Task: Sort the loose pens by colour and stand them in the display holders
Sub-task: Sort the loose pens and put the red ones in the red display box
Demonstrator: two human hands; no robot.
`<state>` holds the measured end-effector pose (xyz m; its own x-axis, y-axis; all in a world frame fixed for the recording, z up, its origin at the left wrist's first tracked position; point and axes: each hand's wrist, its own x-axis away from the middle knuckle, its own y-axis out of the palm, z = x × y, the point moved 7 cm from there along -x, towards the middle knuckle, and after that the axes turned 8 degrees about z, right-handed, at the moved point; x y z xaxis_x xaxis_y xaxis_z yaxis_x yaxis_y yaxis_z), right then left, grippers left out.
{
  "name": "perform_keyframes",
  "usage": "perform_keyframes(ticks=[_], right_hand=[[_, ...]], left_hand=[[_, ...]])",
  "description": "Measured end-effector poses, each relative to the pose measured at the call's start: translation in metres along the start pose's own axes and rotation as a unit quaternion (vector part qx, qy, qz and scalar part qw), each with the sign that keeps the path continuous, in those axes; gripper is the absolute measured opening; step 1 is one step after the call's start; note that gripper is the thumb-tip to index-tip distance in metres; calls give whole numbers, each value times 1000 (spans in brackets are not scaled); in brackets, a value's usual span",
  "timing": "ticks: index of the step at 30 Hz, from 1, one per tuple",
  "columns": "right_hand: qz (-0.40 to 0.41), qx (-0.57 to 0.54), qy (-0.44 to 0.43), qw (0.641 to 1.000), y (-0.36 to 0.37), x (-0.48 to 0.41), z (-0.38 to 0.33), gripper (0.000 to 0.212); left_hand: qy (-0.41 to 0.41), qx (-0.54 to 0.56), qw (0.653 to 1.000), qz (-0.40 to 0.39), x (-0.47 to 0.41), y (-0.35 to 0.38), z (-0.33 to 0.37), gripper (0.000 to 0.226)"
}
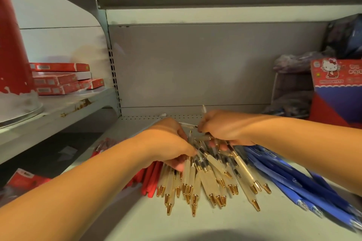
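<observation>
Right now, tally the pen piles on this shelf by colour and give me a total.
Red pens: 1 pile
Cream pens, gold-tipped: 1 pile
Blue pens: 1 pile
Total: 3 piles. The pens overlap too much to count one by one.

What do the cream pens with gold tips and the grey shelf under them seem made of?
Cream pens with gold tips: probably frosted, translucent plastic barrels; the shiny gold cones look like metal or plated plastic. Pale grey shelf: likely painted sheet metal, given its matte coat and punched holes.
</observation>
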<state>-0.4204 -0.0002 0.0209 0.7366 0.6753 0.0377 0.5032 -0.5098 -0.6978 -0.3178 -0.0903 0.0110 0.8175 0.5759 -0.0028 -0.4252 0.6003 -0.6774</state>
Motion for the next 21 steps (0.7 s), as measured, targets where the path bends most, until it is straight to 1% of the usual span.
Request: perform_keyframes(ticks=[2,4,7,9,11,15,16,18,21], right_hand=[[19,14,-5,1000,-4,0,3,24],[17,1,-9,1000,-8,2,6,23],[-32,-24,-14,999,-7,13,9,18],[-71,16,-22,997,-3,21,10,24],[-88,62,-33,994,0,28,11,28],[-95,87,-54,990,3,38,9,32],[-97,81,-57,990,3,40,9,33],[-105,57,-51,992,4,42,11,36],[-94,6,-15,995,7,37,15,34]], left_hand=[[-9,1,1000,2,-1,-4,-2,20],[-24,-3,1000,0,-4,-7,-6,22],[-43,-17,999,-9,-8,-5,-12,21],[-49,-21,998,-11,-10,-4,-13,21],[-55,-26,998,-4,-13,-4,-13,23],[-24,-91,994,50,-22,-4,-4,46],[-17,-94,994,55,-24,-3,-2,47],[-6,-109,992,56,-25,-1,1,46],[14,-149,988,48,-25,1,5,35]])
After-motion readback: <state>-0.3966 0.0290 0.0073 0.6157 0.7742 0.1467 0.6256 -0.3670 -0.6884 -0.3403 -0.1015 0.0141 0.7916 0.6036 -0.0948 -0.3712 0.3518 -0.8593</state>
